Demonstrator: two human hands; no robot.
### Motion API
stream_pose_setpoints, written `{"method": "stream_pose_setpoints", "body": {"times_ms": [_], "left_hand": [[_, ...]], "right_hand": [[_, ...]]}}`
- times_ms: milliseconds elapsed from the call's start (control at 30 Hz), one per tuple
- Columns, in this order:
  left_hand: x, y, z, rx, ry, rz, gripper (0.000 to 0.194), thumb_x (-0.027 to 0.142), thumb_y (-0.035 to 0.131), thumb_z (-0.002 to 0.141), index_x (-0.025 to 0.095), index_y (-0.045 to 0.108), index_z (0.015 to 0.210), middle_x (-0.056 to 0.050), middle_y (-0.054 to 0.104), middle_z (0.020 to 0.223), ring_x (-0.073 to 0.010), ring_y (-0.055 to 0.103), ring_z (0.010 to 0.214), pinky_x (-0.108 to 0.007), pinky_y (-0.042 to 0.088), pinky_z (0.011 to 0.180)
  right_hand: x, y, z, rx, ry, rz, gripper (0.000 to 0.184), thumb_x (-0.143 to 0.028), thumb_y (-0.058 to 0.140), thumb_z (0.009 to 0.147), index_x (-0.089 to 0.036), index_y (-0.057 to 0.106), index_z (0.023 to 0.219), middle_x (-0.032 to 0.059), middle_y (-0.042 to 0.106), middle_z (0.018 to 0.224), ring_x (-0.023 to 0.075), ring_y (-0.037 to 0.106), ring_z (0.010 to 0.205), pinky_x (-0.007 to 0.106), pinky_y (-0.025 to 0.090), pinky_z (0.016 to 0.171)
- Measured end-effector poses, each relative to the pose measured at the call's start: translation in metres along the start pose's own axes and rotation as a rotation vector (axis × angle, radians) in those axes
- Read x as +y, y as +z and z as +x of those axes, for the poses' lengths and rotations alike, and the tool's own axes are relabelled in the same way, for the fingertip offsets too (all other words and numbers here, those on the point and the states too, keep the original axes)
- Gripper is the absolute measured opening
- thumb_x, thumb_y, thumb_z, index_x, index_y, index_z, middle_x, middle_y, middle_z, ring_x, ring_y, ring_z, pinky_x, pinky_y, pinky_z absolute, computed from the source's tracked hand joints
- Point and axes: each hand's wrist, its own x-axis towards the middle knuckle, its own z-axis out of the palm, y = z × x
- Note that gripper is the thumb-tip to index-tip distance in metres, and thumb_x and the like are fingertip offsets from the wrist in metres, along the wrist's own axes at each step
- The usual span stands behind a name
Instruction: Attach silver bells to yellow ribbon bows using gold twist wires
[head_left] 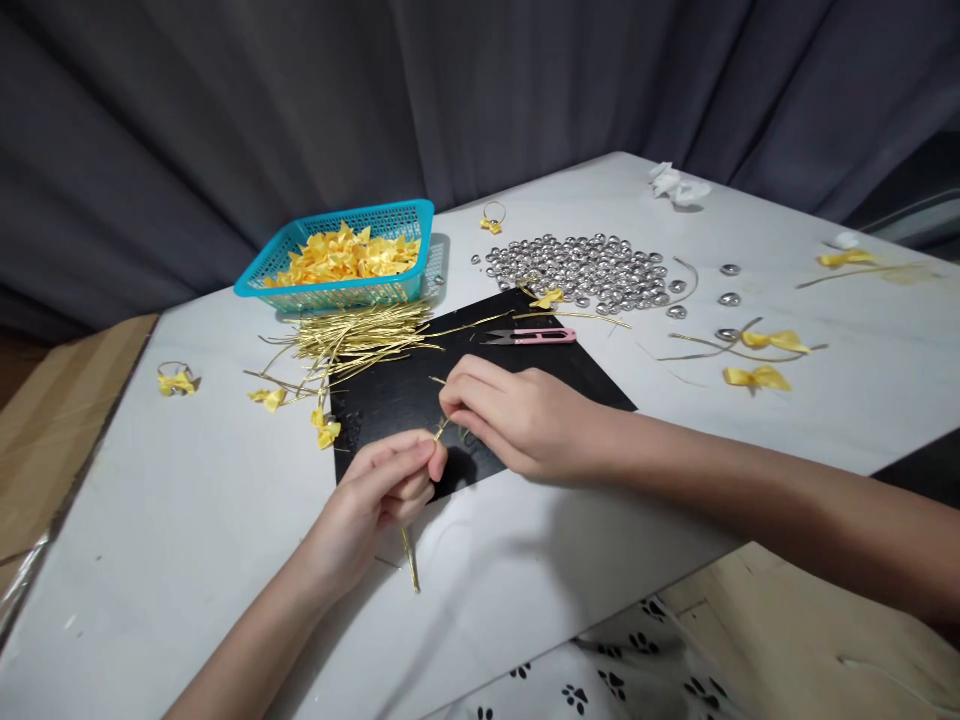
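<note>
My left hand (394,475) is closed in a pinch on a gold twist tie (410,562), whose tail hangs below the fingers. Close by on the upper right, my right hand (510,410) pinches the same gold strand where it emerges between the two hands. Both hands are over the near part of a black mat (397,395). Beyond my right hand, pink-handled thread snips (536,336) lie on the mat. A pile of gold twist ties (360,335) rests at the mat's far left edge. My fingers hide the exact spot where the strand is gripped.
A turquoise basket (337,297) holds yellow ribbon bows (349,257). Silver beads (581,268) are heaped at the back. Loose bows (757,377) and wire pieces lie at right, more bows (178,381) at left. Crumpled white tissue (677,187) sits far back on the white table (187,550).
</note>
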Motion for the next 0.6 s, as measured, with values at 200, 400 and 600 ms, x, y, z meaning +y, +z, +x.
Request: {"method": "stream_pose_setpoints", "body": {"times_ms": [200, 400, 600], "left_hand": [[0.001, 0.003, 0.002, 0.017, 0.036, 0.029, 0.029, 0.037, 0.061, 0.076, 0.016, 0.049, 0.06, 0.011, 0.013, 0.048, -0.005, 0.008, 0.042, -0.02, 0.008, 0.039], [-0.003, 0.0, 0.003, 0.06, 0.067, 0.166, 0.03, 0.039, 0.056, 0.079, 0.017, 0.048, 0.06, 0.01, 0.015, 0.049, -0.0064, 0.01, 0.044, -0.021, 0.009, 0.041], [-0.006, -0.007, 0.008, 0.083, -0.041, 0.315, 0.028, 0.038, 0.05, 0.081, 0.016, 0.053, 0.065, 0.009, 0.018, 0.048, -0.0076, 0.012, 0.044, -0.022, 0.009, 0.042]], "right_hand": [[0.004, -0.002, 0.0, 0.05, -0.034, -0.256, 0.021, -0.01, 0.033, 0.09, -0.01, 0.053, 0.097, 0.0098, 0.053, 0.093, 0.0123, 0.048, 0.065, 0.023, 0.029, 0.047], [0.006, 0.004, 0.001, 0.071, 0.019, -0.056, 0.018, -0.014, 0.038, 0.091, -0.01, 0.056, 0.091, 0.0093, 0.056, 0.09, 0.0113, 0.049, 0.067, 0.022, 0.035, 0.054], [0.03, -0.002, 0.011, 0.147, 0.396, 0.343, 0.017, -0.013, 0.047, 0.085, -0.011, 0.063, 0.089, 0.0051, 0.063, 0.082, 0.0096, 0.05, 0.061, 0.022, 0.038, 0.056]]}}
